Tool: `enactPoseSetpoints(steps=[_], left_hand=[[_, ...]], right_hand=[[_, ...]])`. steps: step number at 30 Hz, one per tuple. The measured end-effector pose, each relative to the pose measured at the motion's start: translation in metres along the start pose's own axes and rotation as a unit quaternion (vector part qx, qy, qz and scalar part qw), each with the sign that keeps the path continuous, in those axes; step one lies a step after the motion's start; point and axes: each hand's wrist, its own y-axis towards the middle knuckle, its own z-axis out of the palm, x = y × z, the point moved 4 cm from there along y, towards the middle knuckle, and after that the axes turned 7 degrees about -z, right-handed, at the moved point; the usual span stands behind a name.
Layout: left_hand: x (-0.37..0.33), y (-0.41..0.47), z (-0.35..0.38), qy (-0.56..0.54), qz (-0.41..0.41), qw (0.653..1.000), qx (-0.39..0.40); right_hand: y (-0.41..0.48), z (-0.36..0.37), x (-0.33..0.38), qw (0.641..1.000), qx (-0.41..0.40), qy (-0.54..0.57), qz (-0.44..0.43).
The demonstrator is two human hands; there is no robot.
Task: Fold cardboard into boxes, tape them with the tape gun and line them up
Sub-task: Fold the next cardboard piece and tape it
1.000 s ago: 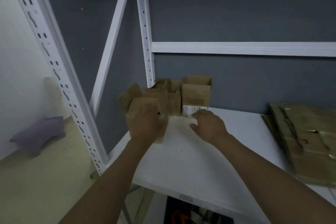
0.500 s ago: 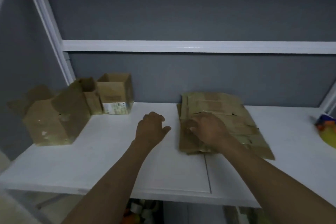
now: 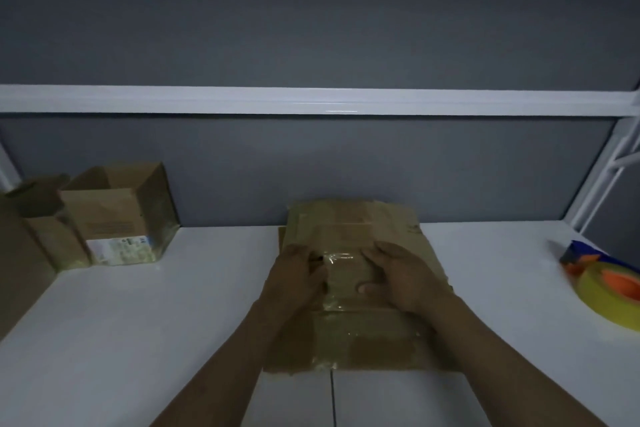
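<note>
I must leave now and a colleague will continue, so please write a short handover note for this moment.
Left hand and right hand: both grip the top sheet of the flat cardboard stack, mid-shelf.
Folded boxes stand far left by the wall, tops open.
Tape gun lies at the right edge, untouched.
Done: some boxes formed.
Left: fold this sheet, tape it, line it up, then the rest of the stack.

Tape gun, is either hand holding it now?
No, the tape gun lies far right; the left hand and right hand hold the flat cardboard.
</note>
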Motion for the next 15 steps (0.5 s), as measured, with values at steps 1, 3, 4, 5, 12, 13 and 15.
enactPoseSetpoints(steps=[1,3,4,5,12,13,15], left_hand=[[0.002,0.005,0.003,-0.021,-0.016,1.000,0.003],[0.005,0.013,0.005,-0.063,-0.047,0.997,-0.010],[0.006,0.016,0.004,-0.079,-0.066,0.995,-0.017],[0.006,0.018,0.003,-0.095,-0.080,0.992,-0.024],[0.015,0.036,-0.010,-0.214,-0.183,0.959,-0.040],[0.013,0.037,-0.012,-0.231,-0.177,0.956,-0.042],[0.006,0.037,-0.016,-0.253,-0.152,0.954,-0.055]], right_hand=[[0.003,0.005,-0.003,1.000,0.001,-0.001,-0.008],[0.007,0.018,-0.011,1.000,-0.010,0.020,-0.009],[0.007,0.025,-0.016,0.999,-0.021,0.043,-0.008],[0.005,0.031,-0.019,0.997,-0.032,0.069,-0.008],[-0.003,0.041,-0.029,0.984,-0.072,0.156,-0.038],[-0.003,0.039,-0.028,0.982,-0.078,0.167,-0.038],[-0.002,0.035,-0.030,0.974,-0.110,0.194,-0.027]])
